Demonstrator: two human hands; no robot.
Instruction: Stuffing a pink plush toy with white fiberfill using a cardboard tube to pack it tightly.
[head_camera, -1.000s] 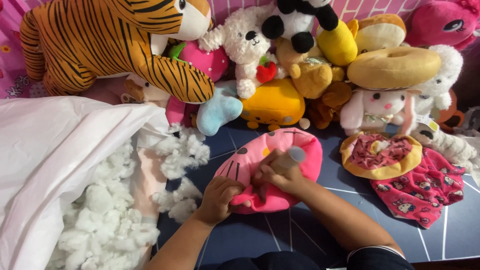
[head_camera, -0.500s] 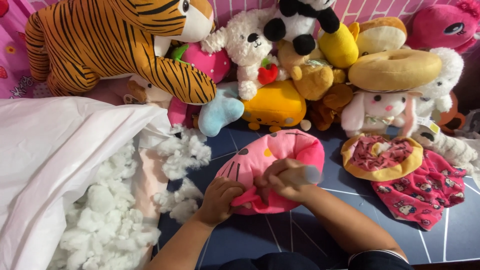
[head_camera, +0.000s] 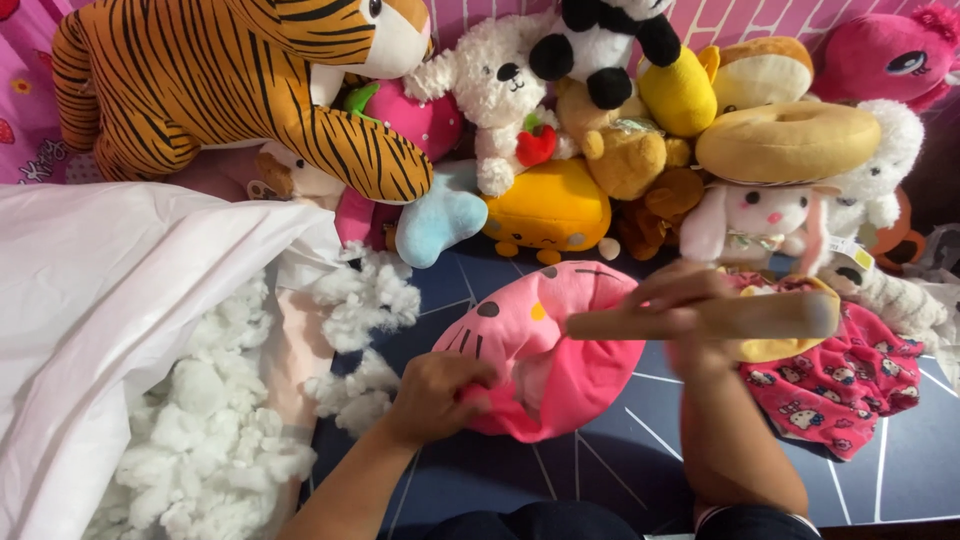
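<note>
The left hand (head_camera: 432, 395) pinches the pink cat plush skin (head_camera: 545, 345) on the blue mat (head_camera: 620, 460), keeping its hole open. The right hand (head_camera: 680, 305) grips a wooden stick (head_camera: 700, 320), lifted above it. White stuffing (head_camera: 200, 440) sits close by.

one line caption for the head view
Left hand grips pink cat-face plush shell; right hand holds wooden stick.

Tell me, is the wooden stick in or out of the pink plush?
Out. The right hand holds the stick level above the pink plush, clear of its opening.
</note>
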